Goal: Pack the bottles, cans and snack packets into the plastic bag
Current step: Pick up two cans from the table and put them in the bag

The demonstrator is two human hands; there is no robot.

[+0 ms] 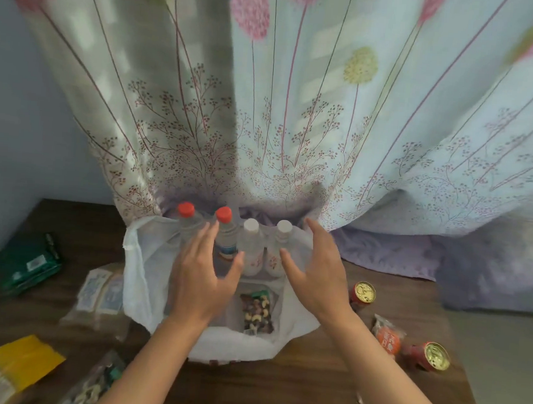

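Currently, packing is looking part-done. White thin plastic bag (135, 255) is sitting open mid dark wooden worktop (277, 392). Two red-capped clear bottles (225, 230) and two white-capped clear bottles (249, 248) are standing at its 12 o'clock side, seemingly inside. Clear packet of mixed nuts (257, 311) is lying in it toward 6 o'clock. Left hand (204, 279) and right hand (313, 277) are hovering over the mouth, each grip released, grasping nothing. Outstanding: two red gold-topped cans (362, 295) and orange snack packet (386, 336) at 3 to 4 o'clock; green foil packet (27, 264) at 9 o'clock. Next move, probably: right hand reaching for a can and closing round it.
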